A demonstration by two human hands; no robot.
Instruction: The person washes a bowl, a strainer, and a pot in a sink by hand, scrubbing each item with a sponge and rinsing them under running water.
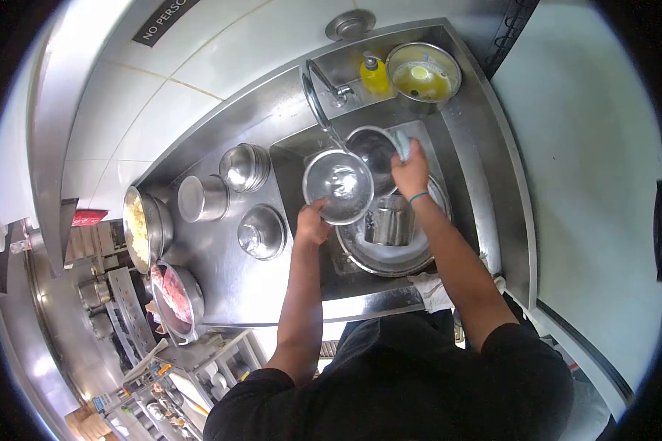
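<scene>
My left hand (313, 224) is closed on the near rim of a shiny steel bowl (339, 185), thumb over its inside. This bowl is tilted under the curved faucet (315, 99) and overlaps a darker steel pot (377, 151) in the sink. Closed round a pale blue sponge (402, 145), my right hand (412, 170) is at the right rim of that pot. Below the hands, a cylindrical steel pot (390, 226) lies in a wide round basin (379, 268) in the sink.
Left of the sink stand stacked bowls (245, 167), an upturned pot (202, 198) and another bowl (262, 232). Bowls of yellow food (137, 229) and raw meat (172, 295) line the left end. A yellow soap bottle (375, 76) and a pot of soapy liquid (424, 73) are behind.
</scene>
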